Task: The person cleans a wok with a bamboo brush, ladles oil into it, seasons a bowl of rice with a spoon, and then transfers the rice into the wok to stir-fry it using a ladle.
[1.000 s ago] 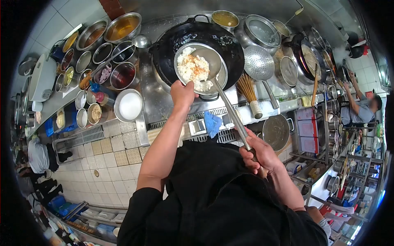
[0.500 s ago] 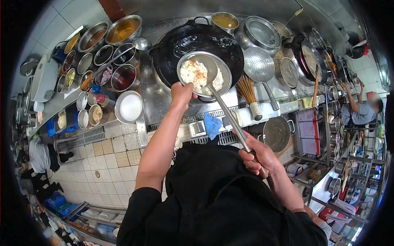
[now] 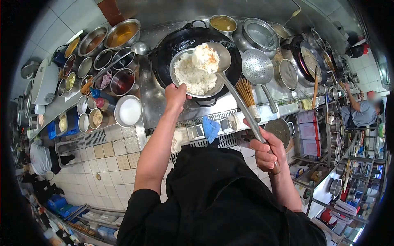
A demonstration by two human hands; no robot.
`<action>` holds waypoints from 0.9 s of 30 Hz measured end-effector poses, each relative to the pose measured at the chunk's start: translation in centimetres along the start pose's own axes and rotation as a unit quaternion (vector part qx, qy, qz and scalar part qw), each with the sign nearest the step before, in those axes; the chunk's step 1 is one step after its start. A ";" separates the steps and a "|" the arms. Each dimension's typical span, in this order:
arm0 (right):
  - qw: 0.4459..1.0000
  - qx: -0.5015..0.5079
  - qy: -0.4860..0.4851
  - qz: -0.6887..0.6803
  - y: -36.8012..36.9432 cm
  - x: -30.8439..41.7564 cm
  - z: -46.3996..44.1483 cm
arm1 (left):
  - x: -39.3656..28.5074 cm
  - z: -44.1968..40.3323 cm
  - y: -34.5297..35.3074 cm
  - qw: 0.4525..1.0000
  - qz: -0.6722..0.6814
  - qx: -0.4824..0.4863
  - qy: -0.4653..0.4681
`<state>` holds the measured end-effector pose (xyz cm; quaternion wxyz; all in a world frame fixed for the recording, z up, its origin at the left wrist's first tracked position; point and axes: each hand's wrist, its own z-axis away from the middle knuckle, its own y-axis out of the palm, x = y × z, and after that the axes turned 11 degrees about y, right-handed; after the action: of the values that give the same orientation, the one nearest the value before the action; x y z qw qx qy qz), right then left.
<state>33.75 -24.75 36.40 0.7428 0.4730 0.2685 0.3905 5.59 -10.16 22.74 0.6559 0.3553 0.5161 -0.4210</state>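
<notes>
My left hand (image 3: 176, 96) grips the near-left rim of a metal bowl (image 3: 220, 87), held over a large black wok (image 3: 169, 46). White rice (image 3: 191, 80) covers much of the bowl's inside. My right hand (image 3: 269, 151) is wrapped round the long handle of a ladle (image 3: 243, 103). The ladle's cup is above the far right part of the bowl. A heaped clump of rice (image 3: 206, 58) with orange-red specks sits at the cup's left side. Whether its underside touches the bowl is hidden.
A perforated skimmer (image 3: 257, 65) and a bamboo brush (image 3: 247, 96) lie right of the wok. Seasoning bowls line the left, including one of white granules (image 3: 128, 109). A blue cloth (image 3: 211, 129) rests on the front edge. Another person (image 3: 361, 111) stands far right.
The ladle has risen and moved away from me, carrying a clump of speckled rice. More white rice now shows in the bowl. My right hand has shifted slightly right; the bowl has moved slightly left.
</notes>
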 end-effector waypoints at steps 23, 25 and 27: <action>0.993 0.046 -0.039 -0.097 -3.5 2.4 1.2 | -0.3 -13.8 -0.3 0.741 -0.496 -0.052 0.451; 0.993 0.035 -0.046 -0.107 -3.7 2.4 1.3 | 0.1 -14.9 -0.2 0.657 -0.509 0.006 0.556; 0.992 0.040 -0.047 -0.107 -3.9 2.5 1.3 | 1.2 -16.1 0.1 0.603 -0.540 0.051 0.585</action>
<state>37.37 -24.30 33.35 0.7724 0.4886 0.2981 0.2753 -0.25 4.16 18.11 -0.1520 0.2148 0.8653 -0.4265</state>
